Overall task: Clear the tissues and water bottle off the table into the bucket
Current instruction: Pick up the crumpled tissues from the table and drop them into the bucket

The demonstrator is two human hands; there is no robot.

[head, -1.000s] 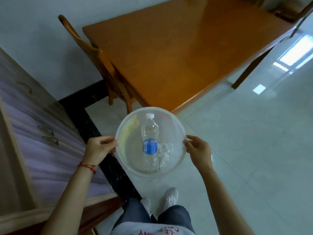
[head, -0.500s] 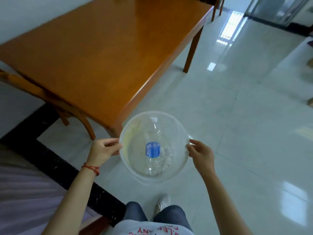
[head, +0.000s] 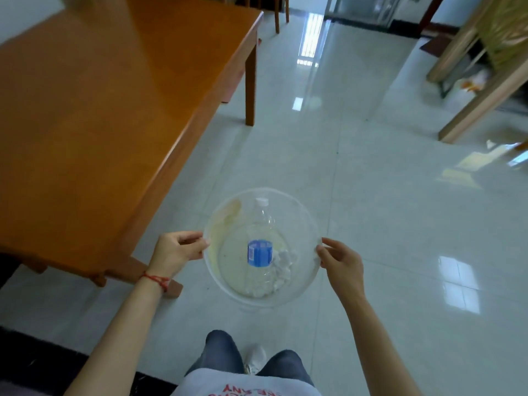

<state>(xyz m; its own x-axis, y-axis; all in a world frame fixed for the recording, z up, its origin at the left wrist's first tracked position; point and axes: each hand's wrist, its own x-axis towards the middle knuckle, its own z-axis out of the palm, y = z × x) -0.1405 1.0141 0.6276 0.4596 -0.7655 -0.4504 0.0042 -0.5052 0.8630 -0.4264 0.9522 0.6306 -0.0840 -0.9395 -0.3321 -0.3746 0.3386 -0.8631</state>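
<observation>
Holding a round, clear plastic bucket point(head: 303, 290) by its rim, out in front of the body and above the pale glossy tiled floor point(head: 385, 201). Left hand point(head: 178, 251) curled at the bucket's left edge, thumb and fingers pinching the rim; red string bracelet point(head: 155, 280) on that wrist. Right hand point(head: 341, 262) at the right edge, fingers bent over the rim and thumb beneath, gripping it as well. Inside the bucket, lying on its side with the white cap pointing away from the body: a clear plastic water bottle with a blue label point(head: 259, 247). Just beside the bottle's lower half, toward the right and touching it: crumpled white tissues point(head: 281, 271), resting on the bucket's bottom. Yellowish smear or reflection on the bucket's left inner wall; cannot tell which. Up and to the left, a glossy orange-brown wooden table point(head: 94, 110), its near corner close to the left hand but apart from the bucket, one leg standing on the floor at the far right corner. Near the table's lower edge, part of a wooden chair base point(head: 137, 271) on the floor. At the upper right, light wooden furniture legs point(head: 483, 90) with blurred white and orange items behind them. At the bottom edge, blue jeans point(head: 223, 352), a white shoe point(head: 255, 357) between the knees, and the hem of a grey shirt with red lettering point(head: 243, 385).
</observation>
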